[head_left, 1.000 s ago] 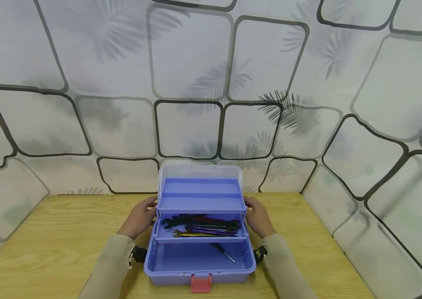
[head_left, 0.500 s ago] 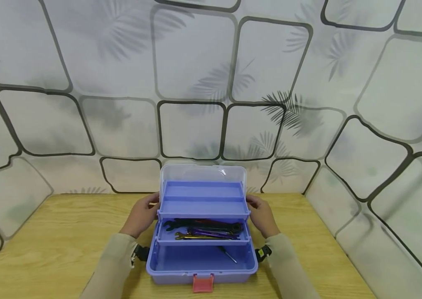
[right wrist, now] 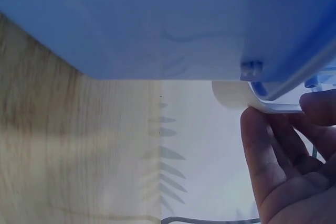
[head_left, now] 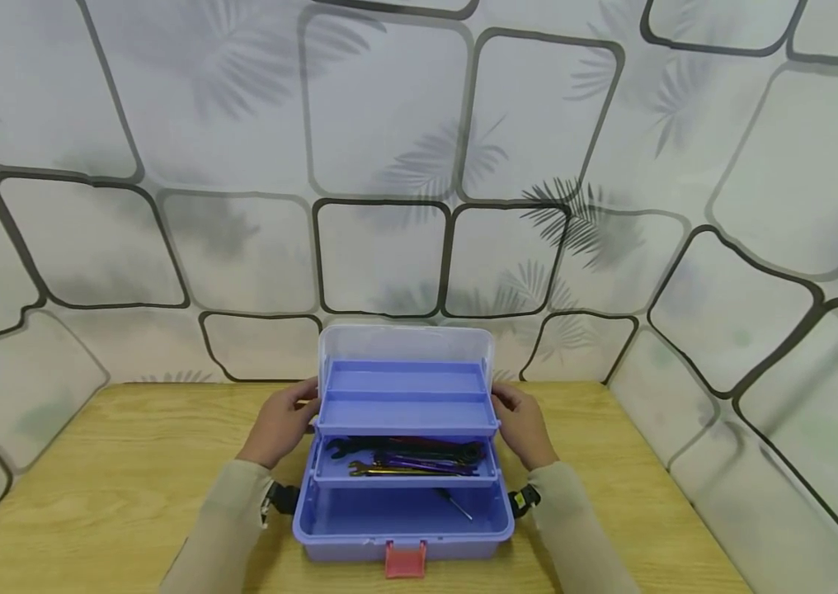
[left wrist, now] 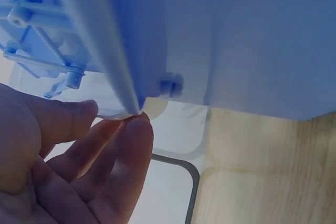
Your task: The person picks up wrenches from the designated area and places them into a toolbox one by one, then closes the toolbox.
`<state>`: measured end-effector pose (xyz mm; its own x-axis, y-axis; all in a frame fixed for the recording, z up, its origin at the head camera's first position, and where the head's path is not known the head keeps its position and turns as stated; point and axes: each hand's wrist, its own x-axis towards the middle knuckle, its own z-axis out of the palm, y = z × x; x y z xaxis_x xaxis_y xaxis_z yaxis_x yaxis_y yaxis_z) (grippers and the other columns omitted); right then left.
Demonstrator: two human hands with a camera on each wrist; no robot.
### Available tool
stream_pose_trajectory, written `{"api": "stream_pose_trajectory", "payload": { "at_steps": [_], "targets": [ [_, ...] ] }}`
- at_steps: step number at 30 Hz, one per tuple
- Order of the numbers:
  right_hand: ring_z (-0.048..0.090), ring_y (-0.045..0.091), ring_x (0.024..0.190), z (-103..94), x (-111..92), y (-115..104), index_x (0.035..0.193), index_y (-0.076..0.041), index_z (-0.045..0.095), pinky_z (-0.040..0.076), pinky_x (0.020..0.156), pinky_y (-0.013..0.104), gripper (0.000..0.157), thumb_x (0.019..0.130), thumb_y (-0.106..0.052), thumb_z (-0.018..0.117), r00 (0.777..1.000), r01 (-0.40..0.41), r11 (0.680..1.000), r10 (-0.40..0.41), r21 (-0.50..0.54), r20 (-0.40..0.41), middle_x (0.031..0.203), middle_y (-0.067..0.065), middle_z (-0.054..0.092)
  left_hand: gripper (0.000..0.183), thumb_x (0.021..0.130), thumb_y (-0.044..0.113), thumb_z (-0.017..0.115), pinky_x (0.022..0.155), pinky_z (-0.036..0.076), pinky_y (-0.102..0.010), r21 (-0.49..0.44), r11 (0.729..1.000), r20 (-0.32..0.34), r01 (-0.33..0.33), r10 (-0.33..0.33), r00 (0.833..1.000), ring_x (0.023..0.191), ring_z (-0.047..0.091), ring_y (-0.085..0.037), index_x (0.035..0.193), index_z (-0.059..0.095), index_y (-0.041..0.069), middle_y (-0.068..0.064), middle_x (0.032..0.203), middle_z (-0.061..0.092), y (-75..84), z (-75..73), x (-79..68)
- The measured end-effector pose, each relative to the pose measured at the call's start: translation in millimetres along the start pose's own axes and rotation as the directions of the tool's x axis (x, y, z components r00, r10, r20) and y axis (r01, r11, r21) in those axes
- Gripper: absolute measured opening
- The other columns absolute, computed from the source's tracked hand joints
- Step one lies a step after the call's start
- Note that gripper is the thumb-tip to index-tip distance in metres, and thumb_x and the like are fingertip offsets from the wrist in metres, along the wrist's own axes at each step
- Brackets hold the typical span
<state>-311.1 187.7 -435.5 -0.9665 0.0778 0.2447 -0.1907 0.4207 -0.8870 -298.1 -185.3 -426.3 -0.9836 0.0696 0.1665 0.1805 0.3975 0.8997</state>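
Observation:
A lilac toolbox stands unfolded on the table, its clear lid tipped up at the back. Both hands grip the lid's sides: the left hand on one edge, the right hand on the other. In the left wrist view, fingertips meet the lid's pale edge. The right wrist view has fingers curled against the opposite edge. Two stepped trays rise inside; the upper tray is bare. Several wrenches lie in the lower one. A screwdriver lies in the base.
A red clasp hangs at the toolbox's front. The wood-grain table extends on both sides of it. Behind it and to the right are patterned walls close to the table's edge.
Between one second and half a second ago the view shifts slightly, with box and hands appearing a little further right. Both hands stay at the lid's sides.

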Motion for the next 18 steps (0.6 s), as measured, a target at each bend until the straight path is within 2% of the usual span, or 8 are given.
{"api": "stream_pose_trajectory", "payload": {
  "at_steps": [5,11,14,18],
  "targets": [
    [0.065,0.032,0.12,-2.1,-0.3,-1.6,0.136,0.0,0.066,0.052,0.102,0.046,0.034,0.106,-0.017,0.059,1.0,0.005,1.0,-0.006,0.025,0.029,0.132,0.019,0.068,0.043,0.104,0.012,0.061,0.078,0.062,-0.036,0.057,0.998,-0.03,-0.014,0.015,0.999,0.109,0.071,-0.032,0.147,0.058,0.005,-0.02,0.127,0.07,2.3,-2.0,0.3],
    [0.062,0.033,0.125,-2.7,-0.3,-2.6,0.142,-0.002,0.061,0.049,0.106,0.05,0.038,0.107,-0.016,0.056,0.998,0.016,0.999,-0.018,0.045,0.057,0.137,0.018,0.065,0.042,0.107,0.016,0.051,0.081,0.062,-0.036,0.025,1.0,-0.046,0.008,-0.007,0.999,0.109,0.07,-0.028,0.148,0.058,0.008,-0.017,0.13,0.069,6.5,-3.1,-1.0],
    [0.063,0.033,0.12,-2.2,0.7,-3.1,0.145,-0.006,0.059,0.05,0.103,0.05,0.04,0.106,-0.016,0.057,0.998,0.035,0.999,-0.036,0.029,0.054,0.132,0.019,0.066,0.045,0.11,0.028,0.048,0.085,0.061,-0.039,-0.024,0.999,-0.041,0.026,-0.027,0.999,0.112,0.069,-0.031,0.149,0.056,0.007,-0.019,0.134,0.066,7.6,-3.0,-1.6],
    [0.063,0.036,0.122,-2.6,0.8,-2.5,0.148,-0.008,0.056,0.048,0.106,0.054,0.043,0.105,-0.012,0.057,0.997,0.057,0.998,-0.058,0.031,0.055,0.13,0.021,0.065,0.062,0.109,0.051,0.045,0.09,0.06,-0.041,-0.071,0.996,-0.04,0.051,-0.054,0.998,0.117,0.067,-0.035,0.148,0.055,0.004,-0.021,0.139,0.062,8.5,-2.6,-2.6]
  ]
}}
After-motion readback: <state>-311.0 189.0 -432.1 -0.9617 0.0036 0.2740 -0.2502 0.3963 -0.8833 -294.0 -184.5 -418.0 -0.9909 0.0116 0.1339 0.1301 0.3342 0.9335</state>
